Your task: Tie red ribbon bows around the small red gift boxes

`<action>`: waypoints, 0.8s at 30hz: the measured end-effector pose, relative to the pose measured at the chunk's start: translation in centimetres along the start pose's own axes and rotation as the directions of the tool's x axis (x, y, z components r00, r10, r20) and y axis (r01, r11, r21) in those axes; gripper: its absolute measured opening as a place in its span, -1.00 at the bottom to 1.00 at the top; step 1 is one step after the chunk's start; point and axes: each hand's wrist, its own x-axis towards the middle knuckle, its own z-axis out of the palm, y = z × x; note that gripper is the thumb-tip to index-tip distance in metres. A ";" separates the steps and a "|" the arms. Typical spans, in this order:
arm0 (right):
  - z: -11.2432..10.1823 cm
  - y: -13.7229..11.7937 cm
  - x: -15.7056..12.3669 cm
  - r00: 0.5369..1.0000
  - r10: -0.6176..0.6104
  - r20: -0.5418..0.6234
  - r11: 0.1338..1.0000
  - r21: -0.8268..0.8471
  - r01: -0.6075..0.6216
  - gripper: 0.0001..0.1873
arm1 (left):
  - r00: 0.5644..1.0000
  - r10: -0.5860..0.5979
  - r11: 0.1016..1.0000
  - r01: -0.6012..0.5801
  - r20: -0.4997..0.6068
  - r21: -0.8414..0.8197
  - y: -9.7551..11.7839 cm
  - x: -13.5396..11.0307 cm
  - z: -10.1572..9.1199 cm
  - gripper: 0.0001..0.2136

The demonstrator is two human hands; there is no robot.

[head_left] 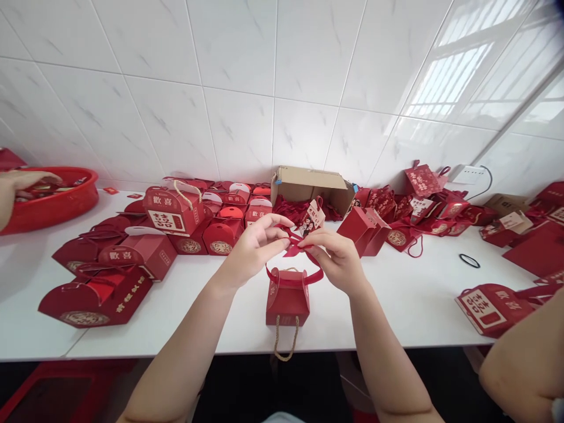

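Observation:
A small red gift box [288, 302] with a twisted rope handle lies near the table's front edge, the rope hanging towards me. Red ribbon [315, 276] loops round its far end and rises to both hands. My left hand [259, 247] pinches one part of the ribbon between thumb and fingers. Close beside it, my right hand [337, 255] pinches another part, where the ribbon crosses in a loop or knot. Just behind the fingers is a patterned tag [312, 217]; whether it is joined to the ribbon I cannot tell.
Several red gift boxes [174, 214] crowd the left. An open cardboard box [312, 179] holds red ribbons at the back. Tagged boxes [423, 179] are heaped right. Another person's hand [30, 182] reaches into a red basin [83, 194]; another person's arm [524, 352] is at right. A black band [469, 261] lies nearby.

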 end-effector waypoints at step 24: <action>0.2 1.2 -2.3 0.905 0.002 -0.426 0.993 -0.103 -0.051 -0.87 | 0.855 0.404 0.850 -0.220 -0.324 0.479 -2.2 -0.4 0.0 -0.85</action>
